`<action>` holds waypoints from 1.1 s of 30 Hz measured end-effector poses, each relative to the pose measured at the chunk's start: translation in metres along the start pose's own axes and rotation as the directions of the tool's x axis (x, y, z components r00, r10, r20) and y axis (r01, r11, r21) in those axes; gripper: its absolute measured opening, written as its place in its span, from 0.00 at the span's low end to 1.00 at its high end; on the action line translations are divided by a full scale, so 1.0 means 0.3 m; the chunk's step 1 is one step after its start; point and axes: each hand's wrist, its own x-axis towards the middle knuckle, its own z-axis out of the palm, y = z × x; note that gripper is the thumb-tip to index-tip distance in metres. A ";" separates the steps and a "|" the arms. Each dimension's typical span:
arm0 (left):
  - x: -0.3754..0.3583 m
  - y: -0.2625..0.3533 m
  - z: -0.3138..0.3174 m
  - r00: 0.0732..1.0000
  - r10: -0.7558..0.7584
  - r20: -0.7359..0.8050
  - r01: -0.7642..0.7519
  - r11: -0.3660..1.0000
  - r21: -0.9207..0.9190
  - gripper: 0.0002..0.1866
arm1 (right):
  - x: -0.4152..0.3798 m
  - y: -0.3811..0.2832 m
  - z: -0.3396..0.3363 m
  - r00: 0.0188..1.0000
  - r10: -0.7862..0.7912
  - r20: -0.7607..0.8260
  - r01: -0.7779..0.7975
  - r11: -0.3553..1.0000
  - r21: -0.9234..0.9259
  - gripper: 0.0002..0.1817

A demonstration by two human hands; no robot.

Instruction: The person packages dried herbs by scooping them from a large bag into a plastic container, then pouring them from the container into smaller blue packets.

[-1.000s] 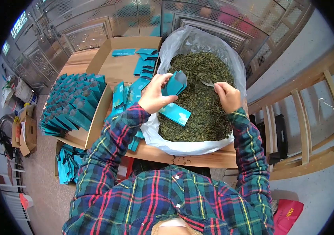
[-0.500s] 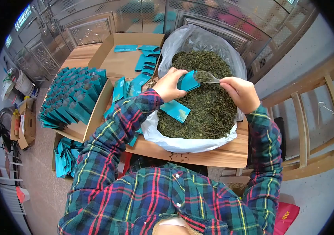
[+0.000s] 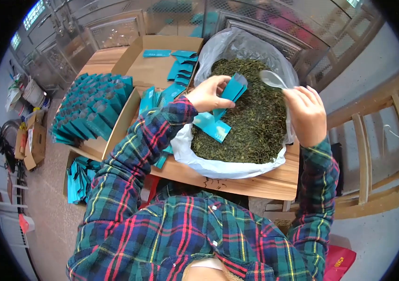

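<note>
A teal packet [image 3: 233,92], its top open and tilted up to the right, is held between the thumb and fingers of my left hand [image 3: 210,95]. My right hand [image 3: 307,114] grips the handle of a spoon [image 3: 272,79], whose bowl looks empty. Both hands are over a white plastic bag [image 3: 227,169] full of dark green dried leaves [image 3: 251,133]. On the leaves, just below my left hand, lies another teal packet [image 3: 216,129].
Many upright teal packets [image 3: 97,110] fill a cardboard box at the left. Behind, a cardboard tray [image 3: 150,70] holds flat packets. More packets [image 3: 78,180] sit in a lower box. A wooden rack [image 3: 363,159] stands at the right.
The spoon has come away from the packet's mouth, moving up and right with my right hand. My left hand has turned the packet more upright.
</note>
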 end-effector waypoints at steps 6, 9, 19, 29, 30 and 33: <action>-0.299 0.153 -0.112 0.926 0.082 -0.369 -0.023 0.987 0.159 0.36 | -0.192 -0.077 0.077 0.916 0.401 -0.013 -0.385 0.888 0.250 0.07; -0.518 0.149 -0.132 0.863 0.035 -0.504 -0.001 0.998 0.068 0.36 | -0.268 -0.127 0.096 0.879 0.476 0.004 -0.436 0.802 0.408 0.07; -0.961 -0.267 -0.021 0.473 -0.212 -0.855 0.137 0.976 -0.167 0.35 | -0.381 -0.256 0.158 0.774 0.609 0.172 -0.526 0.467 0.711 0.11; -0.958 -0.087 -0.107 0.382 -0.088 -0.920 0.393 0.916 0.076 0.35 | -0.381 -0.277 0.154 0.663 0.719 0.209 -0.588 0.327 0.739 0.10; -0.973 -0.024 -0.164 0.335 -0.043 -0.941 0.384 0.918 0.095 0.35 | -0.389 -0.279 0.152 0.668 0.713 0.212 -0.584 0.326 0.744 0.10; -1.062 0.007 -0.382 0.274 0.007 -0.962 0.266 0.960 0.083 0.35 | -0.410 -0.287 0.155 0.634 0.723 0.274 -0.640 0.292 0.710 0.12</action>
